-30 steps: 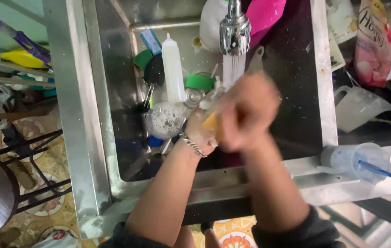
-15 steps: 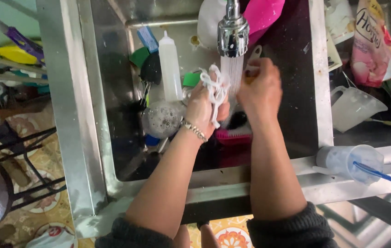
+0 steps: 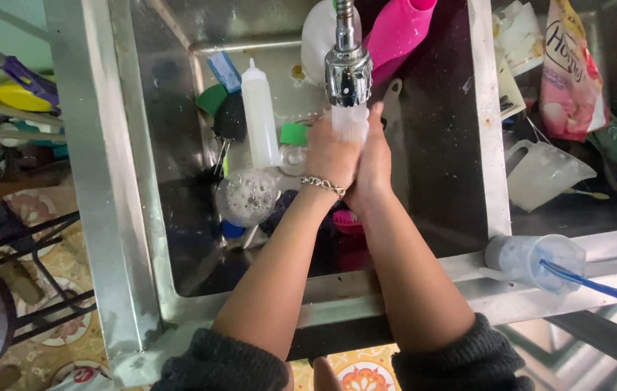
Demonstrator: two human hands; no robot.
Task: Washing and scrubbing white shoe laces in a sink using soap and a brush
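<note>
My left hand (image 3: 330, 153), with a metal bracelet at the wrist, and my right hand (image 3: 375, 163) are pressed side by side under the chrome faucet head (image 3: 348, 72). Water (image 3: 349, 123) runs onto them over the steel sink (image 3: 142, 188). Their fingertips are hidden behind the faucet and the stream, so I cannot tell whether anything is between them. Just left of my left hand stand a white squeeze bottle (image 3: 260, 119), a green lid (image 3: 294, 134) and a round glass full of foam (image 3: 247, 197). A pink item (image 3: 348, 221) lies below my wrists.
A pink jug (image 3: 399, 29) leans at the back of the sink. On the right counter are a clear measuring jug (image 3: 544, 174), a pink pouch (image 3: 569, 72) and a cloudy plastic cup with a blue straw (image 3: 533, 261). A rack with utensils is at the left.
My hands have moved up and back from the sink's middle to right under the faucet. The white lacy thing seen in my left hand half a second ago is out of sight.
</note>
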